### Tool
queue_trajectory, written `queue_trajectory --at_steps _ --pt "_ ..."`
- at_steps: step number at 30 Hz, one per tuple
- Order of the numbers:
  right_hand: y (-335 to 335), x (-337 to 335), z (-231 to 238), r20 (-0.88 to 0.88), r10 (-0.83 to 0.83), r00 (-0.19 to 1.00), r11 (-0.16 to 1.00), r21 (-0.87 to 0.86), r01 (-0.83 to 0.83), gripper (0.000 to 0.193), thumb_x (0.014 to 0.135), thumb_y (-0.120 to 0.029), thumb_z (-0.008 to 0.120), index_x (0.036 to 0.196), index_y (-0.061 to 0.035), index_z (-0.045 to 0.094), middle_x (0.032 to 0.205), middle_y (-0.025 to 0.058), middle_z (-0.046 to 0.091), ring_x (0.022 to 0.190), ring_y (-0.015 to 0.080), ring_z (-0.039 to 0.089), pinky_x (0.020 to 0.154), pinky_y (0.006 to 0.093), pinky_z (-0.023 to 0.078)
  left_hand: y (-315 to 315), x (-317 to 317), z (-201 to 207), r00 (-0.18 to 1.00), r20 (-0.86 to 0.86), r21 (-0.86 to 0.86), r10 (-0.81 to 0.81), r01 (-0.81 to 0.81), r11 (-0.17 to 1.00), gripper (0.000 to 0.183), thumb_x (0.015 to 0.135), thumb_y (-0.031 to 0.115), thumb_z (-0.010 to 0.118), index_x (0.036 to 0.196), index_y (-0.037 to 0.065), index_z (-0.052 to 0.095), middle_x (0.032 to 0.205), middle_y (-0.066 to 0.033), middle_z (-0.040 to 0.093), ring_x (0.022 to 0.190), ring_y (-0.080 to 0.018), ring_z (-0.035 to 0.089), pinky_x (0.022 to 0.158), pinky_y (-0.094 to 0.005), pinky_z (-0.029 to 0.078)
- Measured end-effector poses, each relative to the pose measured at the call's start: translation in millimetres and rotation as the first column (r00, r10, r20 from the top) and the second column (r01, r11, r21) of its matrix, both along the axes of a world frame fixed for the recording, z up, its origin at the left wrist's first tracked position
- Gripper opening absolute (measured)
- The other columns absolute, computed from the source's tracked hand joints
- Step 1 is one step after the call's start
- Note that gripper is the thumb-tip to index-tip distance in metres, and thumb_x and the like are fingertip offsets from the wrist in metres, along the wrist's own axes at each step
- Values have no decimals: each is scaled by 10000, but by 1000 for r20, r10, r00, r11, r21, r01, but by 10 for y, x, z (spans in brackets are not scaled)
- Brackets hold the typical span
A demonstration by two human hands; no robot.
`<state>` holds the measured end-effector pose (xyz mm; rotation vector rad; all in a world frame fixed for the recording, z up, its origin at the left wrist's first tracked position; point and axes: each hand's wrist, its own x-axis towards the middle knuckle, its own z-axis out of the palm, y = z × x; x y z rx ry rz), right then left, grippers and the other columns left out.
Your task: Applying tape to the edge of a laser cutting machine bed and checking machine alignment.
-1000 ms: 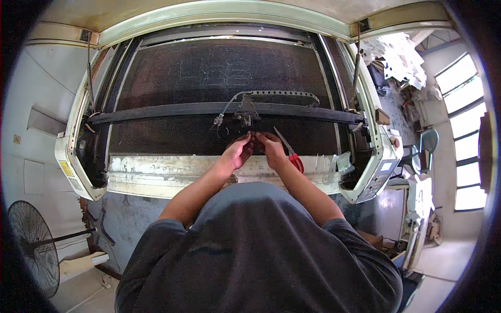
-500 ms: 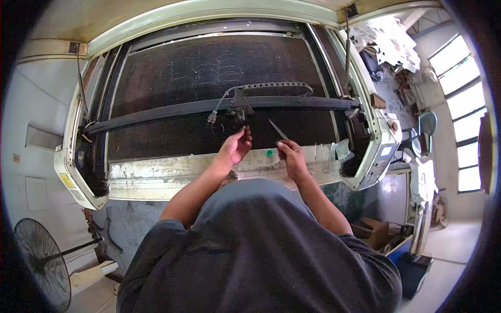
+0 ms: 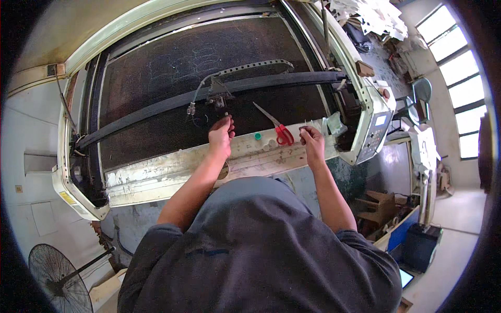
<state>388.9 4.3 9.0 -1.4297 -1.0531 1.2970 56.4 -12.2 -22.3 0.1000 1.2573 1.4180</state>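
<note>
Your right hand (image 3: 313, 140) has moved toward the ledge (image 3: 156, 175)'s right end, fingers together, contents unclear. Left hand (image 3: 221, 136) pinches a piece (image 3: 226, 113): likely light, stiff; grip its sides.

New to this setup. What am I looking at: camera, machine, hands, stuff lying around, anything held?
It's a head-worn camera's view down over a person's bare hands. Ahead is a wide machine with a dark bed and a crossbar. On its pale front ledge sits a small green round piece; red-handled scissors point over the bed. The left hand seems to pinch something small; whether the right hand holds anything is unclear.
</note>
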Motion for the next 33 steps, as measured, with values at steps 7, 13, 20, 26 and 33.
queue_trajectory --at_steps 7,13,20,26,33 --pt "-112 552 -93 219 52 974 998 32 -60 175 1015 -160 716 1083 -7 764 864 -3 694 755 87 593 704 268 486 129 132 20 516 -856 -4 40 -84 996 420 863 401 907 901 -5 808 759 -91 768 712 -217 730 689 -393 539" --pt "-129 991 -15 454 150 878 984 15 -175 218 994 -186 759 1126 -12 772 930 87 774 858 116 689 802 325 561 120 222 99 75 -997 14 25 -149 989 447 907 473 837 956 28 833 824 -186 774 767 -364 763 709 -415 564" --pt "-93 1006 447 404 374 835 917 -27 -398 224 998 -169 758 1105 27 767 960 108 788 873 135 703 803 321 567 124 218 -44 403 -915 -28 20 -112 993 309 989 362 781 917 63 820 766 -88 779 669 -215 734 606 -359 518" --pt "-69 893 590 347 488 801 852 8 -523 240 996 -177 762 1116 30 769 961 124 790 895 156 721 821 329 571 181 -49 -211 997 26 49 70 -71 996 157 1066 224 689 1124 106 774 1016 -25 798 789 -96 709 596 -228 501" --pt "-249 891 437 433 480 763 851 -19 -525 257 982 -206 755 1090 26 784 941 146 796 861 178 744 817 350 580 -322 -325 299 711 -564 -278 -420 315 907 242 1072 211 665 1088 -7 771 1035 -109 804 799 -122 717 609 -271 535"
